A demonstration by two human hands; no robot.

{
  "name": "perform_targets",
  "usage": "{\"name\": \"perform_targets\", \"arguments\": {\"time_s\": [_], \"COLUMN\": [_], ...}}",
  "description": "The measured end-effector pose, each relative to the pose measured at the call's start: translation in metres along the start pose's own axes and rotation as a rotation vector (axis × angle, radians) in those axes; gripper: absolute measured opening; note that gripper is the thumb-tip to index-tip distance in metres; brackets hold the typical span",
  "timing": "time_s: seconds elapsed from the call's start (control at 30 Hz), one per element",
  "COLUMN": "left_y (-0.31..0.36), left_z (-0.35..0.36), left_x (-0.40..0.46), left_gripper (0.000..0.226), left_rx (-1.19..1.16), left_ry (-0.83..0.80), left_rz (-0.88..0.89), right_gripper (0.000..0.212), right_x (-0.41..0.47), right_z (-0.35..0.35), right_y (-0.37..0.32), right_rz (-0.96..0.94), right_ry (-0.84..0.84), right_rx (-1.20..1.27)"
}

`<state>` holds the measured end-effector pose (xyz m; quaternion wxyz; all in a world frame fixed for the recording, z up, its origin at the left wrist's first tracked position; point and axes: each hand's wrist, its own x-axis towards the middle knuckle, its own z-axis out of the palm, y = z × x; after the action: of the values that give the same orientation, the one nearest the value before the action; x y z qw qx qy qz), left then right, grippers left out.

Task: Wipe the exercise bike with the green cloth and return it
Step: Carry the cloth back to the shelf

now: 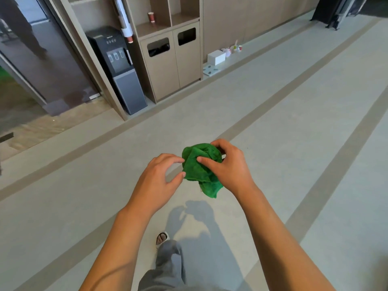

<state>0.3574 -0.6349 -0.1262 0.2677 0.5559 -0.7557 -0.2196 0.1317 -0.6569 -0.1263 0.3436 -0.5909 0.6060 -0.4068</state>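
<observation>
Green cloth (200, 164) bunched in right hand (228, 164) fingers; left hand (159, 175) loose; water dispenser (118, 66) ahead

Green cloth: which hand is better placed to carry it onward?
Right. The right hand already grips the bunched green cloth; the left hand only touches its edge with its fingertips.

Green cloth (201, 164) in right hand (228, 166)

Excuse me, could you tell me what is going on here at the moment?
A person stands on the floor holding a bunched green cloth. The right hand grips it; the left hand touches its edge with its fingertips. No exercise bike is in view. A water dispenser stands by the cabinet.
</observation>
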Motion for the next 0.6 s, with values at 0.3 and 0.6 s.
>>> {"name": "perform_targets", "arguments": {"time_s": [0.3, 0.6], "left_y": [-0.095, -0.198], "left_z": [-0.048, -0.128], "left_x": [0.106, 0.196], "left_gripper": [0.026, 0.026], "left_rx": [-0.067, -0.084], "left_ry": [0.018, 0.072], "left_rz": [-0.007, -0.015], "right_gripper": [0.029, 0.027], "right_x": [0.103, 0.213], "right_z": [0.065, 0.154], "right_y": [-0.027, -0.085], "right_rz": [0.04, 0.031], "right_ry": [0.024, 0.026], "right_rx": [-0.073, -0.104]}}
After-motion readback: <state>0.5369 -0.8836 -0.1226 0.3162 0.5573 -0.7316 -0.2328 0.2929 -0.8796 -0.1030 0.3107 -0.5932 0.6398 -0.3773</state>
